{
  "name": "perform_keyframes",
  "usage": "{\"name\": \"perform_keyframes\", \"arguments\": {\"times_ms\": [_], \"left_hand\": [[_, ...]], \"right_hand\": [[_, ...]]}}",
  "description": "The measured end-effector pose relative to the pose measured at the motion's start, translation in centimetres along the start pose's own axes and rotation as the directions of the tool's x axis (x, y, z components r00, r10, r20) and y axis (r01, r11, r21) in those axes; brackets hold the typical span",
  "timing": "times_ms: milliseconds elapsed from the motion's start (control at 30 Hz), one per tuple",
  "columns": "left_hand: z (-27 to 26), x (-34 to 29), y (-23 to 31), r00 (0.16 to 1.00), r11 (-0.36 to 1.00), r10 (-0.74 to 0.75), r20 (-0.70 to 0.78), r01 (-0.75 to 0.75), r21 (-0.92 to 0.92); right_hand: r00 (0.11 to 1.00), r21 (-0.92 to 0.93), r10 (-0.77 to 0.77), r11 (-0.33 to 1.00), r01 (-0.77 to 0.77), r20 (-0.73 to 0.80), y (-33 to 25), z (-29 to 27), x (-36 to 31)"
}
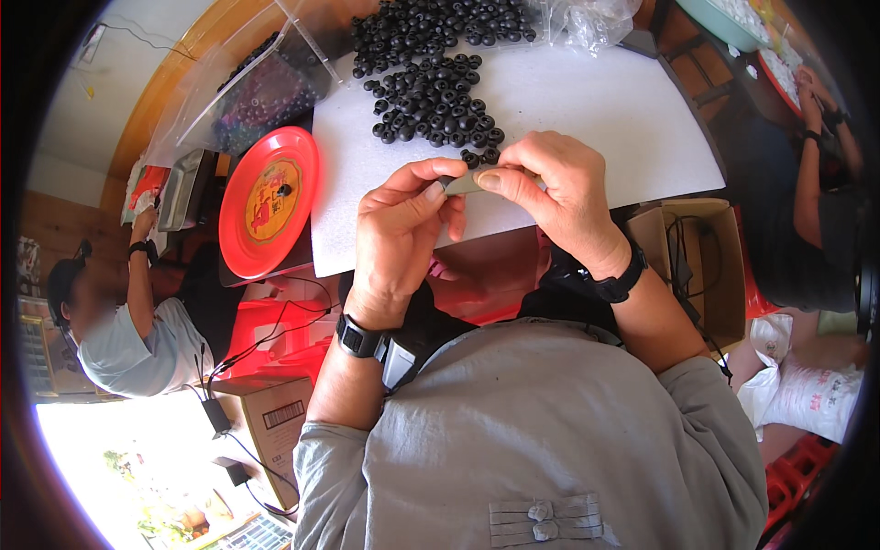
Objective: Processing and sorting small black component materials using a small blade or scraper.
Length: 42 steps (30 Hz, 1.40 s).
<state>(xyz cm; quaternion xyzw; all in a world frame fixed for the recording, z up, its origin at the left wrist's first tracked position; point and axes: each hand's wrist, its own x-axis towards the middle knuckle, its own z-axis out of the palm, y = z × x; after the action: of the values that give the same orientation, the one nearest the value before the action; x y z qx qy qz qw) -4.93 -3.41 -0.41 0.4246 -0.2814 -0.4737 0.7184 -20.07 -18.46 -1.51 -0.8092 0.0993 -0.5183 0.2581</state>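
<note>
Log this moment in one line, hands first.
Left hand: pinches small black part | Right hand: holds flat pale strip | Beyond hands: black round pieces on white surface | At left: red plate

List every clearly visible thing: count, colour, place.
Flat foamy sheet: one, white, centre
Small round pieces: many, black, mostly on sheet
Round plastic plate: one, red, left of sheet
Boxy plastic bin: one, clear, upper left
Crumpled plastic bag: one, clear, top
Rectangular metal tray: one, silver, left
Cardboard boxes: two, brown, right, lower left
Rounded basin: one, teal, upper right
Co-workers: two, pale-topped left, dark-clothed right
Slim strip: one, grey, between fingertips
Left hand: one, bare, centre
Right hand: one, bare, centre
</note>
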Motion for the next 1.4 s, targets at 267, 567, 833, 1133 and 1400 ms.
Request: {"name": "perform_keyframes", "arguments": {"times_ms": [267,567,833,1133,1400], "left_hand": [[-1.8,-0.8,4.8,0.885,0.786,0.440,-0.153,-0.297,0.543],[-11.1,-1.5,9.7,0.786,-0.169,0.594,0.172,-0.087,0.982],[0.5,2.0,2.8,0.808,-0.080,0.395,0.437,-0.443,0.893],[0.9,4.2,-0.5,0.803,-0.074,0.448,0.394,-0.406,0.911],[1.2,1.1,1.0,0.977,0.835,0.213,0.027,-0.196,0.513]], "right_hand": [[0.999,0.031,-0.008,0.999,0.010,-0.039,0.2,-1.1,0.2],[0.997,-0.257,-0.035,0.965,0.053,0.075,1.2,-5.5,1.1],[0.993,-0.316,-0.080,0.943,0.105,0.091,0.0,-5.2,1.5],[0.985,-0.424,0.000,0.902,0.074,0.172,1.0,-5.6,-0.4],[0.991,-0.031,0.103,0.994,-0.101,0.089,-0.8,-3.1,0.4]]}}
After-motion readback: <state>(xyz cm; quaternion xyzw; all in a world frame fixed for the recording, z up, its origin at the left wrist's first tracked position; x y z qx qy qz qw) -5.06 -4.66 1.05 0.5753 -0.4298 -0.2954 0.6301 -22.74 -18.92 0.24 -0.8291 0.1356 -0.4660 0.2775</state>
